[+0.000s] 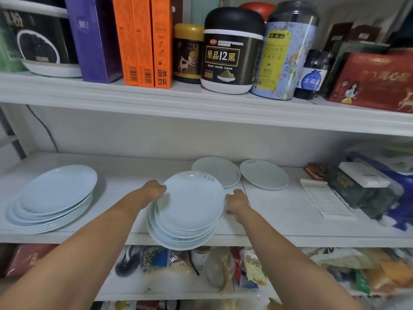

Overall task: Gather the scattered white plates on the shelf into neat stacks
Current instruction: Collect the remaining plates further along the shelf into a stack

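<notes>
middle stack: i judge i'm squaring up the middle stack (pixel 190 202); its front overhangs the edge of the shelf (pixel 290 220).
shelf edge: i'd keep both grips level and slide the pile back until its base sits fully on the board, then let go.
left hand: my left hand (pixel 154 191) has its fingers curled on the left rim.
right hand: my right hand (pixel 237 201) has its fingers curled on the right rim.
loose plates: the nearer loose plate (pixel 215 172) and the farther loose plate (pixel 263 174) lie behind the pile, past my fingertips.
left stack: the left stack (pixel 53 198) is well apart.
</notes>
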